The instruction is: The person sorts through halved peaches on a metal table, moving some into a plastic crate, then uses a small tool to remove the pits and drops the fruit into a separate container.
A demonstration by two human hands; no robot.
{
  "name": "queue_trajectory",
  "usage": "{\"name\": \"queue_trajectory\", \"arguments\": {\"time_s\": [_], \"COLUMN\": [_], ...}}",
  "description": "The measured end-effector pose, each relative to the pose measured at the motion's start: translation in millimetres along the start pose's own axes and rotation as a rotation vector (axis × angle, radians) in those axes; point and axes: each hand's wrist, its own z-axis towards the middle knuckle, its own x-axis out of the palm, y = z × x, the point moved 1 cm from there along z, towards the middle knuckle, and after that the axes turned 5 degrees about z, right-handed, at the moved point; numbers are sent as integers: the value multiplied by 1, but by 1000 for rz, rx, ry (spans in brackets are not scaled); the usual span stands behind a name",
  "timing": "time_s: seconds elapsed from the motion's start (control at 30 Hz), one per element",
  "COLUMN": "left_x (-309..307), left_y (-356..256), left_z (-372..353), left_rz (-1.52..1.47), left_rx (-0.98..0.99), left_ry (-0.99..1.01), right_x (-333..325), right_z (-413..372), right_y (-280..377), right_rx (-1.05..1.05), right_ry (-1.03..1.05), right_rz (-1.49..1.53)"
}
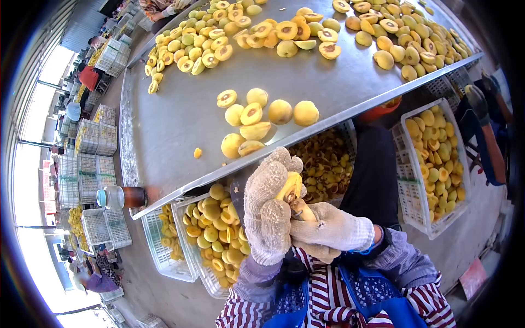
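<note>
My left hand [268,205], in a worn whitish knit glove, is closed around a yellow peach piece [290,186], held in front of my chest. My right hand [336,227], gloved alike, grips a small tool with a light wooden-looking handle [304,211]. Its working end meets the peach and is mostly hidden by my fingers. Just beyond my hands, on the metal table [186,126], lies a small group of whole and halved peaches [251,113].
Larger peach piles [197,46] cover the table's far side. Beneath its near edge is a container of dark-cored scraps [322,169]. Crates of peaches stand left [216,235] and right [435,158]. A jar of brown liquid [123,197] sits by the table corner. Other people work nearby.
</note>
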Motion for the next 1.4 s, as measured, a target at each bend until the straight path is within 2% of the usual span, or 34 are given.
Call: {"name": "queue_trajectory", "arguments": {"time_s": [0.07, 0.17, 0.2, 0.3, 0.37, 0.43, 0.47, 0.5, 0.53, 0.57, 0.6, 0.63, 0.67, 0.7, 0.77, 0.8, 0.83, 0.9, 0.93, 0.97, 1.0, 1.03, 1.07, 1.17, 1.2, 1.3, 1.4], "left_x": [-7, -1, -3, -7, -9, -17, -16, -17, -17, -18, -22, -25, -27, -27, -37, -40, -43, -51, -55, -57, -62, -69, -69, -92, -98, -101, -102], "left_y": [-8, -13, -17, -14, -16, -15, -13, -3, -8, -5, -4, 0, -5, -14, -32, -38, -40, -25, -28, -29, -41, -51, -21, -15, 13, -24, 42], "left_z": [6, 13, 17, 18, 20, 23, 18, 14, 17, 14, 16, 16, 13, 11, 7, 5, 1, -9, -13, -16, -18, -20, -23, -30, -23, -46, -17], "left_rz": [7, 30, 35, -88, -36, -84, -87, -144, 64, 116, 375, 430, 494, 551, 537, 471, 477, 618, 712, 727, 757, 780, 844, 1038, 1053, 958, 537], "left_rx": [-124, -237, -273, -327, -297, -323, -325, -368, -277, -222, 36, 163, 131, 92, -204, -308, -286, 91, 142, 164, 66, -36, 122, 26, 53, 207, 265], "left_ry": [74, 74, 109, 108, 59, 102, 63, 45, 78, 73, 68, 33, 23, 16, 39, 14, -3, -131, -138, -195, -135, -77, -322, -368, -408, -576, -616], "right_x": [-6, -12, -10, -5, 5, 7, 3, -2, -3, -9, -16, -23, -29, -23, 1, 12, -6, -16, -5, 6, 11, 12, 12, 7, 5, -12, -39], "right_z": [-5, -2, -6, -7, -3, -5, -6, -8, -7, -6, -2, 2, 6, 3, 1, 5, 12, 22, 25, 24, 28, 34, 40, 61, 68, 87, 107], "right_y": [2, -9, -9, 0, 3, 5, 0, -3, -8, -14, -22, -30, -37, -32, -21, -23, -30, -36, -38, -38, -38, -39, -42, -53, -56, -63, -77], "right_rx": [100, 15, 92, 173, 78, 77, 98, 84, 13, 60, 64, 79, 104, -24, -99, -61, 9, 55, 132, 179, 191, 199, 220, 282, 299, 366, 426], "right_ry": [113, 222, 234, 119, -104, -130, -127, -32, 8, 79, 196, 316, 434, 347, -165, -200, -18, 218, 241, 49, 43, 91, 152, 329, 385, 551, 686], "right_rz": [100, 197, 328, 308, 96, 41, 84, 136, 212, 390, 489, 587, 676, 484, -58, 41, 98, 237, 487, 554, 520, 473, 449, 414, 412, 418, 422]}}
